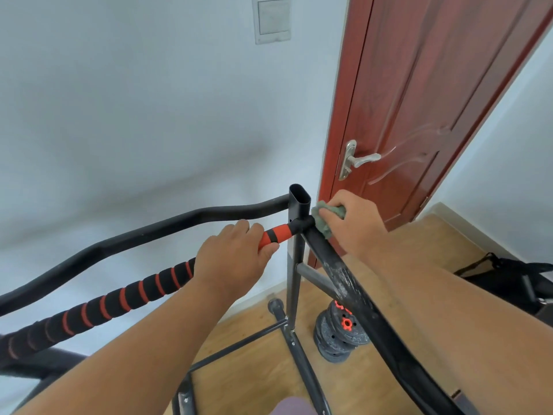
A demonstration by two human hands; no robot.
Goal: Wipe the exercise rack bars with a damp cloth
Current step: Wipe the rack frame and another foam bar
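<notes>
Near edge: something mauve [294,406] at the bottom, cut off, can't tell what it is. Both forearms enter from below, elbows out of frame. The side bar [353,292] runs from lower right up to the post, its near end cut by the frame edge; whitish scuffs or dust on its upper stretch, hard to tell which. The foam handle [119,298], black with red rings, runs off the left edge.

Left hand [233,259]: grip wrapped over the foam handle where the rings give way to the solid red end, fingers curled over the top, thumb under; the handle beneath the palm is hidden.

Right hand [350,223]: grip closed on a green cloth [324,220], bunched and mostly hidden under the fingers. The cloth sits at the front of the grip, pressed on the side bar's top end right at the joint with the upright post [294,265].

Weight plates [338,330] stacked on the wooden floor [257,381] behind the side bar, partly hidden. Black bag [514,280] at right, cut off. Curved rear bar [149,235], then wall, red door [419,115] with a metal lever.
</notes>
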